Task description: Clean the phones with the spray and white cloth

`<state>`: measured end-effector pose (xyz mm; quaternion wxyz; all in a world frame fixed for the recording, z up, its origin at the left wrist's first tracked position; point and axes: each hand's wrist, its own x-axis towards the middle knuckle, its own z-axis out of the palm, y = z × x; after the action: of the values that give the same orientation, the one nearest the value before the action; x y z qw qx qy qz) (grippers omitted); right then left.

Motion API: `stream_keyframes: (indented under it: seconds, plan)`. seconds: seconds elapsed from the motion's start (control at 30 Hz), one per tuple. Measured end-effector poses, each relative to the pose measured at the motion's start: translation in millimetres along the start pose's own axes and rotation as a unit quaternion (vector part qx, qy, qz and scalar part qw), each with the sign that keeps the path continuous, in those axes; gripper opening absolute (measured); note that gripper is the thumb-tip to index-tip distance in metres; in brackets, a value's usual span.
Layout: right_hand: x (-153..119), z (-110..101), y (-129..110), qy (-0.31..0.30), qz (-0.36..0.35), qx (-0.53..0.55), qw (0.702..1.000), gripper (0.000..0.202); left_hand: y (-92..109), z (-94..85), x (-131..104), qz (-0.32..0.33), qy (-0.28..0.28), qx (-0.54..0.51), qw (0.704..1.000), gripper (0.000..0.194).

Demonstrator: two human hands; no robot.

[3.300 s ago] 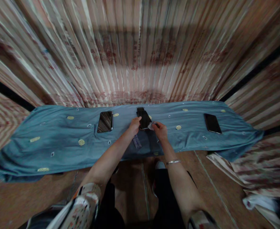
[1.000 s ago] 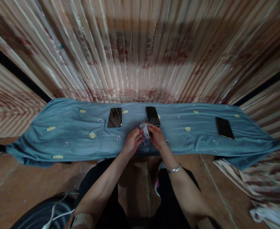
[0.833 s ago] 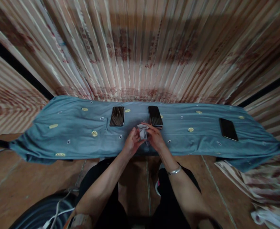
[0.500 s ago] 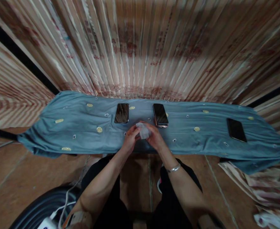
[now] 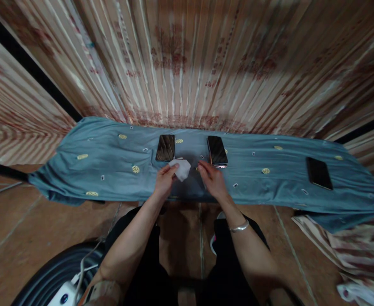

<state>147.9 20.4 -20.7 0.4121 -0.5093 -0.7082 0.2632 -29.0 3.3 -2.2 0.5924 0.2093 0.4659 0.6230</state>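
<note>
My left hand [image 5: 165,178] pinches a crumpled white cloth or tissue [image 5: 181,169] just in front of a black phone-like slab [image 5: 166,148]. To the right, my right hand [image 5: 210,176] hangs over the cloth-covered table [image 5: 119,182], its fingers curled and the fingertips pressed together; whatever they may hold is too small to make out. Just beyond it lies a stack of dark flat devices [image 5: 217,150]. A single dark slab [image 5: 319,173] rests far off on the right side of the blue cloth.
Pleated patterned curtains [image 5: 187,68] hang behind the table. Black poles [image 5: 30,63] slant at both sides. On the floor at lower left are a black ribbed round object [image 5: 43,272] and a white power strip [image 5: 64,294] with cables. White fabric [image 5: 361,294] lies at lower right.
My hands have moved apart. The white cloth has gone left with my left hand, while my right hand has let go of it and shifted right. The view has moved slightly.
</note>
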Motion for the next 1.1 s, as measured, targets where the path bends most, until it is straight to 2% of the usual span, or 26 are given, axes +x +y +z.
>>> stream_keyframes:
  seconds: [0.1, 0.2, 0.33, 0.43, 0.53, 0.6, 0.63, 0.7, 0.77, 0.83, 0.9, 0.97, 1.0, 1.1]
  plan:
    - [-1, -7, 11, 0.034, -0.041, -0.127, 0.991, 0.038, 4, -4.0, 7, 0.032, -0.004, 0.033, 0.999, 0.035]
    - [-3, -2, 19, 0.009, -0.049, -0.201, 0.978, 0.04, 0, -4.1, 9, 0.025, -0.001, 0.029, 0.999, 0.035]
    - [-3, 12, 27, -0.029, -0.013, -0.239, 0.971, 0.045, -6, -2.4, 7, -0.006, 0.008, 0.01, 1.0, 0.031]
    - [3, 15, 32, -0.027, 0.023, -0.221, 0.975, 0.042, -7, -3.2, 6, -0.027, 0.004, 0.003, 1.0, 0.028]
    - [11, 8, 34, -0.005, 0.092, -0.12, 0.989, 0.034, -7, -5.7, 8, -0.03, -0.005, -0.001, 1.0, 0.028]
    - [14, 1, 29, 0.0, 0.154, 0.012, 0.988, 0.031, -7, -7.5, 10, -0.018, -0.009, 0.004, 1.0, 0.03]
    - [14, -2, 24, -0.004, 0.183, 0.095, 0.979, 0.031, -8, -8.1, 11, -0.011, -0.007, 0.01, 1.0, 0.031]
    - [13, -9, 13, -0.035, 0.221, 0.268, 0.937, 0.037, -10, -8.8, 13, 0.003, -0.002, 0.022, 1.0, 0.032]
    - [9, -13, 1, -0.066, 0.248, 0.378, 0.889, 0.04, -12, -8.9, 14, 0.012, -0.001, 0.031, 0.999, 0.034]
    - [6, -15, -8, -0.09, 0.27, 0.436, 0.854, 0.036, -13, -8.6, 13, 0.014, -0.007, 0.036, 0.999, 0.034]
    - [2, -13, -13, -0.104, 0.281, 0.458, 0.837, 0.033, -13, -7.8, 11, 0.01, -0.012, 0.039, 0.999, 0.032]
    - [-1, -7, -14, -0.105, 0.273, 0.446, 0.846, 0.036, -13, -6.3, 9, 0.002, -0.015, 0.035, 0.999, 0.027]
    - [-2, -4, -13, -0.105, 0.261, 0.424, 0.861, 0.04, -14, -5.2, 8, -0.002, -0.015, 0.032, 0.999, 0.023]
    - [-9, 8, -10, -0.1, 0.173, 0.278, 0.94, 0.047, -15, -1.1, 5, -0.017, -0.016, 0.025, 0.999, 0.013]
